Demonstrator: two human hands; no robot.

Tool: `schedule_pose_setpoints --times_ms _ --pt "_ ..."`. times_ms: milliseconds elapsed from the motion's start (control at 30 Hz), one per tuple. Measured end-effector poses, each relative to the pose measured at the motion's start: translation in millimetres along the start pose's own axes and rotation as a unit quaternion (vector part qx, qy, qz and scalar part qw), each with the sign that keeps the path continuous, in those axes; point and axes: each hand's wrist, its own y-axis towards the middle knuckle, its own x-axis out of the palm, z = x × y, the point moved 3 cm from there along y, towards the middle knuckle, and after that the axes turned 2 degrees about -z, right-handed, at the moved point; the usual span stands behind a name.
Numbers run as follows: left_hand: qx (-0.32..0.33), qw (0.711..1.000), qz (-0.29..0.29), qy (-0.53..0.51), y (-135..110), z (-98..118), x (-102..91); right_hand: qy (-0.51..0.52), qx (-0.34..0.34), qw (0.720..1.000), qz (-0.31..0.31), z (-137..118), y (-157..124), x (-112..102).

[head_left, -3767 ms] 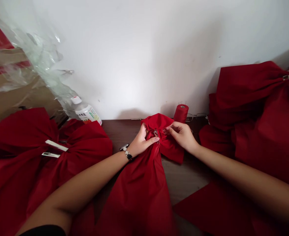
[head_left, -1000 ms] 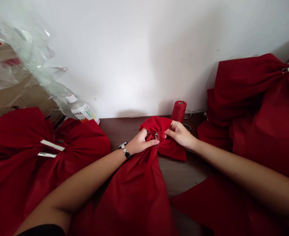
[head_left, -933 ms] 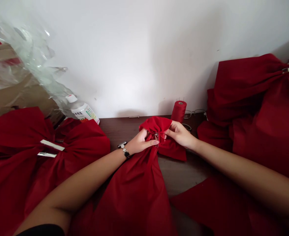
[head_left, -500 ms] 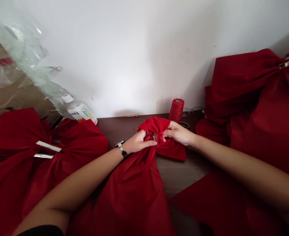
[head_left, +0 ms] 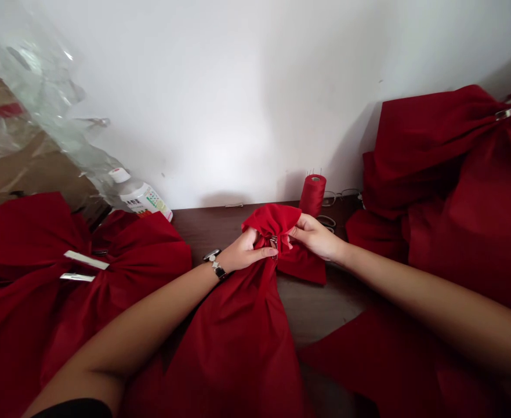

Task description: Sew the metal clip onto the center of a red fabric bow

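Note:
Both my hands meet at the gathered neck of a red cloth bag or sack (head_left: 238,342), whose bunched top (head_left: 271,222) stands up between them. My left hand (head_left: 249,251) grips the cloth from the left, and my right hand (head_left: 314,237) pinches it from the right. A small metal clip or buckle (head_left: 274,241) shows at the gathered neck, partly hidden by my fingers. A dark bracelet watch (head_left: 215,265) circles my left wrist.
The cloth lies on a dark wooden table (head_left: 211,223) against a white wall. Behind it stand a red thread spool (head_left: 312,195) and eyeglasses (head_left: 341,197). Large red cloth heaps (head_left: 29,255) (head_left: 450,174) lie on both sides. Back left are a plastic bottle (head_left: 140,197), clear plastic film (head_left: 42,98) and cardboard (head_left: 24,168).
The view has drifted slightly, shifting the scene left. My hands have closed in a little around the neck, and the clip is more hidden by my fingers.

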Motion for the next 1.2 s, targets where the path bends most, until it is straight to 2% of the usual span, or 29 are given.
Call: schedule_pose_setpoints --times_ms 267,600,700,900,1200 --pt "0.010 1.000 0.018 0.020 -2 8 1.8 -0.108 -0.081 0.991 0.005 -14 -3 3" --pt "0.039 0.998 0.049 0.031 -2 12 4.2 -0.300 -0.168 0.937 0.058 -14 -9 3" --pt "0.045 0.997 0.058 0.029 -2 11 4.1 -0.310 -0.175 0.932 0.071 -13 -10 3" --pt "0.048 0.996 0.079 -0.001 -2 5 3.1 -0.273 -0.160 0.944 0.097 -9 -9 5" --pt "0.040 0.996 0.077 0.018 -1 11 0.4 -0.331 -0.181 0.920 0.106 -11 -13 9"
